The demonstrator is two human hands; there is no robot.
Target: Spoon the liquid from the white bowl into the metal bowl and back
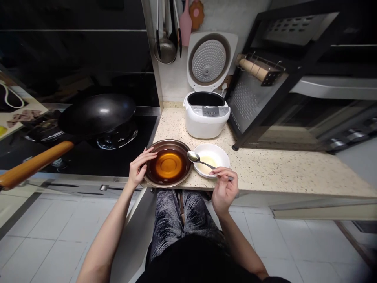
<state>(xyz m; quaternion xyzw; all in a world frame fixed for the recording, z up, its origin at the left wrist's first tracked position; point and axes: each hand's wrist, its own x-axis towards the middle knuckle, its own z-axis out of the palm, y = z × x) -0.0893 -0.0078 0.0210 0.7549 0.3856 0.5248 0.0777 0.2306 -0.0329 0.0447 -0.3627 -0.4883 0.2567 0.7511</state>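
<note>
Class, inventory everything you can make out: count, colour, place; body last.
Dish: one, brown, on counter, holding amber liquid
Bowl: one, white, right of dish
Spoon: one, silver, over bowl's edge
Rice cooker: one, white, behind bowl
Counter: one, speckled cream, centre to right
Stove: one, black, left
Wok: one, black, on stove
Hanging utensils: several, silver, black, pink, back wall
Flower-shaped piece: one, brown, beside utensils
Rack: one, black, counter's right
Roll: one, tan, at rack's side
Oven: one, silver and dark, far right
Cloth: one, pinkish, far left
Floor tiles: several, pale, below
Trousers: one pair, black-and-white, bottom centre
Left hand: one, bare, at dish's rim
Right hand: one, bare, holding spoon
</note>
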